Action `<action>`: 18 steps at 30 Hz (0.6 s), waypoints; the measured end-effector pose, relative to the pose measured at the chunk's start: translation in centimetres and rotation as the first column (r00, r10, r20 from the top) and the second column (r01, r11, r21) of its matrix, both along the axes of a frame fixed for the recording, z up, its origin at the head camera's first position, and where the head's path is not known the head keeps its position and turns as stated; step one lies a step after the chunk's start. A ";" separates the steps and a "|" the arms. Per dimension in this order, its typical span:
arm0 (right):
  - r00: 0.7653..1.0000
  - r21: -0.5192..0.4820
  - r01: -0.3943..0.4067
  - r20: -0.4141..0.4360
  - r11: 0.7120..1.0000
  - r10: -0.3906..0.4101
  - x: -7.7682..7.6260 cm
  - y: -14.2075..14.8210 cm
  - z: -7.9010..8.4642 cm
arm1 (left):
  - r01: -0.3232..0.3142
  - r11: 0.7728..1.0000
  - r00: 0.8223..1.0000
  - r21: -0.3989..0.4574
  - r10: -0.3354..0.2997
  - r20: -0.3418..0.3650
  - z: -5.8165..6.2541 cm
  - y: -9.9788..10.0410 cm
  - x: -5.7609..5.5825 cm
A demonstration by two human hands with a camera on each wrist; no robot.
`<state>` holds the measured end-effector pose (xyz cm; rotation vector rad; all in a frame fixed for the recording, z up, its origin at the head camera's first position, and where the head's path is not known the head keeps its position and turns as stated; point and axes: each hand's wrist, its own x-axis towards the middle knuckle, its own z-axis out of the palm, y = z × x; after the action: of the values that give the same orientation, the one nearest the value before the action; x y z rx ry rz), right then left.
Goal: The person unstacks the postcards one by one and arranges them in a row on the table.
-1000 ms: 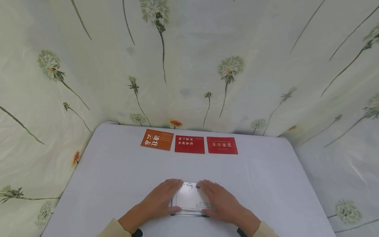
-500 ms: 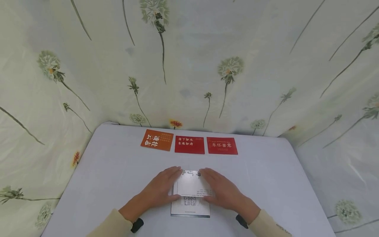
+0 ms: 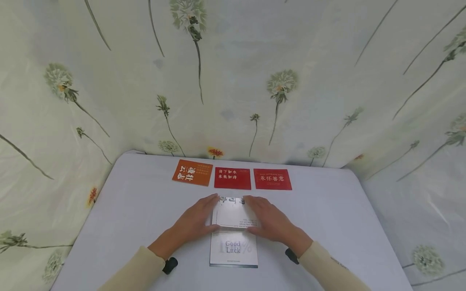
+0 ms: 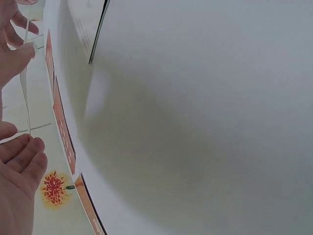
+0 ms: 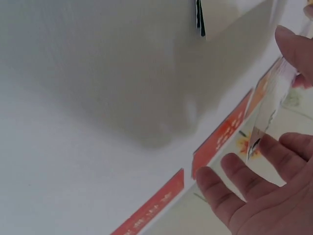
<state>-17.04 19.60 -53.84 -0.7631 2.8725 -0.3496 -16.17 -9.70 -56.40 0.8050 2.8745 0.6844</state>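
Note:
My left hand (image 3: pixel 196 220) and right hand (image 3: pixel 271 220) hold a white card (image 3: pixel 234 214) between them by its left and right sides, thumbs at the near corners and fingers at the far ones. Dark characters and small print mark its face. Both wrist views show the card (image 5: pixel 271 110) raised off the table, thin and nearly edge-on. Below and nearer the body lies a white card printed "Good Luck" (image 3: pixel 233 252), seemingly on a small stack with a dark edge. The held card hides its far part.
On the white table (image 3: pixel 327 226), an orange card (image 3: pixel 193 172), a red card (image 3: pixel 233 178) and another red card (image 3: pixel 272 179) lie in a row near the back edge. Behind them hangs a flower-patterned cloth (image 3: pixel 233 81).
Both hands have lifted the white card off the stack and moved it away from the body, uncovering the "Good Luck" card beneath. The row of coloured cards stays put.

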 end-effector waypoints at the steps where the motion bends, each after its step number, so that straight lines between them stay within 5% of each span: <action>1: 1.000 -0.001 0.004 0.005 1.000 -0.004 -0.2 0.0 0.0 | -0.004 1.000 1.000 0.002 0.004 -0.001 0.0 0.0 -0.2; 11: 0.992 -0.049 0.102 0.083 0.994 -0.098 -2.6 0.1 -1.4 | -0.060 0.998 0.988 0.023 0.056 0.143 -0.7 0.5 -2.9; 18: 0.984 -0.044 0.130 0.128 0.991 -0.124 -3.5 0.1 -2.0 | -0.109 0.993 0.970 0.049 0.096 0.221 -1.1 1.0 -3.5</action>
<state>-20.59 19.72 -55.86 -0.5458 2.8097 -0.4720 -19.64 -8.67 -57.52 0.5505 2.7218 0.8194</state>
